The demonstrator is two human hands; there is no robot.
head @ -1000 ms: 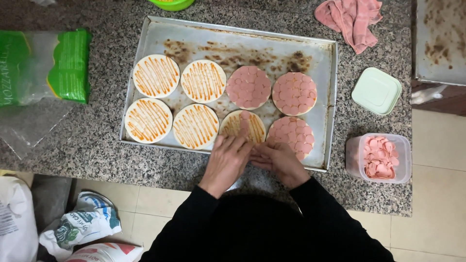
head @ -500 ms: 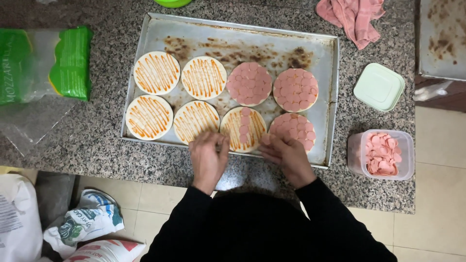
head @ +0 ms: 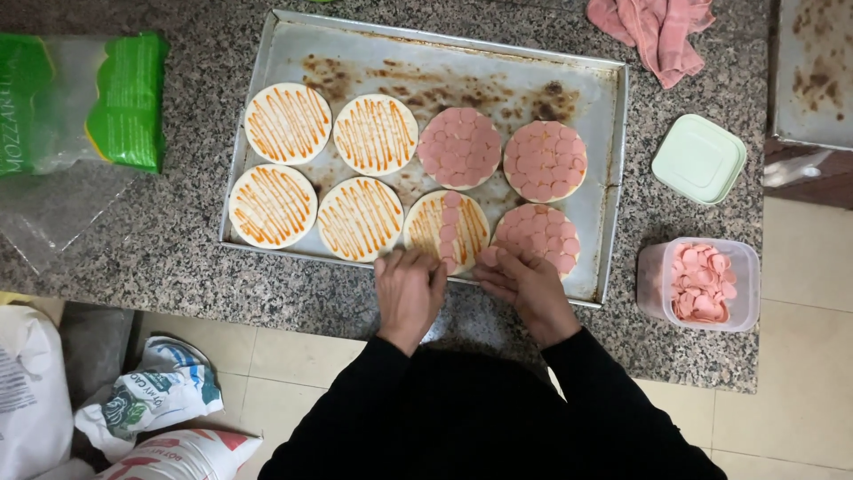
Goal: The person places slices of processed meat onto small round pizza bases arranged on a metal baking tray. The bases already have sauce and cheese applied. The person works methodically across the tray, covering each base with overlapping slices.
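Both hands sit at the near edge of the baking tray point(head: 613, 178). The right hand point(head: 524, 286) pinches pink sausage slices point(head: 489, 257) beside the half-covered pizza base point(head: 447, 231); the left hand point(head: 407, 289) has its fingers curled, apparently holding nothing.

On the baking tray point(head: 613, 178) lie eight round bases: four with only sauce stripes, three fully covered in pink sausage slices, one partly covered. Right of the tray sit one plastic tub point(head: 698, 283), one green lid point(head: 699, 160) and one pink cloth point(head: 656, 27).
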